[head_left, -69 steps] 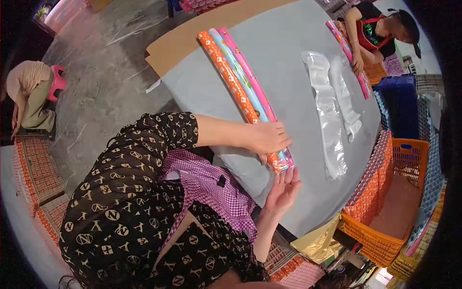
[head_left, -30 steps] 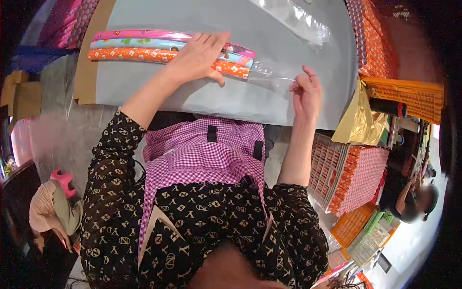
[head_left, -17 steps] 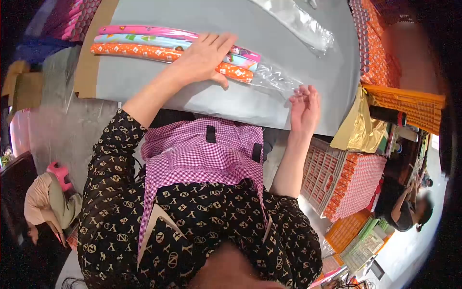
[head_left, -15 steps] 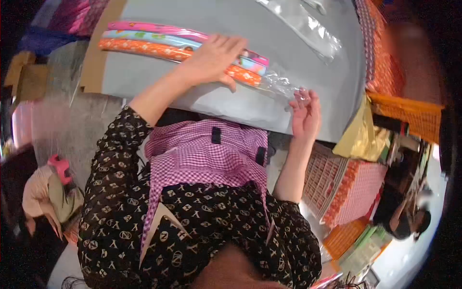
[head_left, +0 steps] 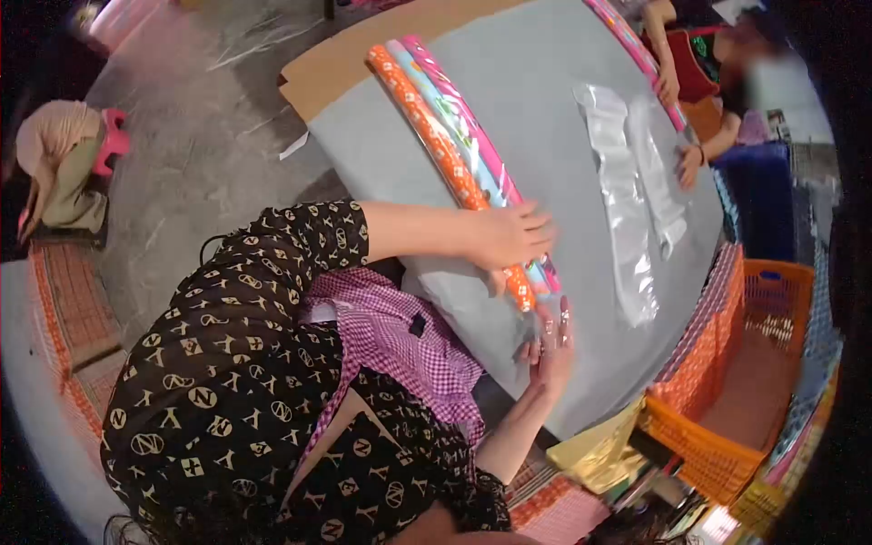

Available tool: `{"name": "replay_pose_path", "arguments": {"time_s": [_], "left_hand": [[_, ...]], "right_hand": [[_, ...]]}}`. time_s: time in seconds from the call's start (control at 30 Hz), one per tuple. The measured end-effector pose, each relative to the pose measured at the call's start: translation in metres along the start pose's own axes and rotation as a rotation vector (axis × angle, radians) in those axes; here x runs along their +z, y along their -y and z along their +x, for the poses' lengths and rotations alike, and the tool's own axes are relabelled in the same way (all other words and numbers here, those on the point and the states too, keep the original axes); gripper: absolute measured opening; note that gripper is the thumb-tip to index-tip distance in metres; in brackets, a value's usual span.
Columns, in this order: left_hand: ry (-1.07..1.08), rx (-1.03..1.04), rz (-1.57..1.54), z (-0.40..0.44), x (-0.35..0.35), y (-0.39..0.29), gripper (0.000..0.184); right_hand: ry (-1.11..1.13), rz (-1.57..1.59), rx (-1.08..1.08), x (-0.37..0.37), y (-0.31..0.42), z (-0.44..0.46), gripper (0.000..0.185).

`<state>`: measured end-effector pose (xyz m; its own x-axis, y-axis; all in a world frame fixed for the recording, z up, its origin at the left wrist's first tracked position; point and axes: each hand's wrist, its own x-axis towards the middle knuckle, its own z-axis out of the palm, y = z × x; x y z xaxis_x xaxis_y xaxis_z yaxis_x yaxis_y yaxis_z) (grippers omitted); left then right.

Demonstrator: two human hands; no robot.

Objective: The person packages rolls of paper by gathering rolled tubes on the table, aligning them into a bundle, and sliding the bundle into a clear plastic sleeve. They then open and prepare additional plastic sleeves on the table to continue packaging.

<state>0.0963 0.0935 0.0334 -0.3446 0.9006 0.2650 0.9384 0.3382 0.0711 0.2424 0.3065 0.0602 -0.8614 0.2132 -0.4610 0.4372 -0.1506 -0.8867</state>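
Observation:
My left hand (head_left: 513,238) lies flat over three rolls side by side: an orange patterned roll (head_left: 427,136), a light blue one (head_left: 451,118) and a pink one (head_left: 465,116). Clear film covers them. Just beyond their near ends is my right hand (head_left: 551,350), palm up, fingers stretched out and thumb apart, with shiny clear film over the fingertips. Flat clear plastic sleeves (head_left: 620,213) lie farther right on the grey table (head_left: 554,136).
Across the table, a co-worker's hand (head_left: 669,84) touches another pink roll (head_left: 627,36); their other hand (head_left: 690,166) rests near the sleeves. An orange crate (head_left: 708,459) and gold sheet (head_left: 595,454) adjoin the right edge. Another person (head_left: 68,163) bends at far left.
The view has turned, so the rolls now run diagonally. My left hand remains on them. My right hand has come closer to their ends, its fingers straighter under the film.

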Motion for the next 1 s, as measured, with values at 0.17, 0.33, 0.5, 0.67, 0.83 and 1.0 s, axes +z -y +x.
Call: {"name": "replay_pose_path", "arguments": {"time_s": [0.17,0.33,0.5,0.67,0.83,1.0], "left_hand": [[-0.07,-0.011,-0.064,-0.001,0.005,0.001,0.111],[-0.087,-0.019,-0.13,-0.001,0.004,0.0,0.109],[-0.067,-0.013,-0.242,-0.002,-0.005,0.004,0.108],[-0.066,-0.042,-0.104,-0.033,-0.029,0.04,0.108],[0.048,-0.075,-0.047,-0.058,-0.042,0.071,0.11],[0.051,-0.097,-0.043,-0.063,-0.042,0.071,0.109]], "right_hand": [[-0.004,-0.183,-0.118,-0.004,-0.003,0.013,0.03],[-0.014,-0.329,-0.119,0.0,0.0,0.018,0.019],[-0.021,-0.511,-0.112,0.004,0.005,0.015,0.019],[-0.004,-0.735,-0.09,-0.001,0.008,0.013,0.023],[0.02,-0.578,-0.065,-0.011,0.001,0.016,0.022],[-0.069,-0.623,-0.116,-0.003,-0.004,0.005,0.025]]}}
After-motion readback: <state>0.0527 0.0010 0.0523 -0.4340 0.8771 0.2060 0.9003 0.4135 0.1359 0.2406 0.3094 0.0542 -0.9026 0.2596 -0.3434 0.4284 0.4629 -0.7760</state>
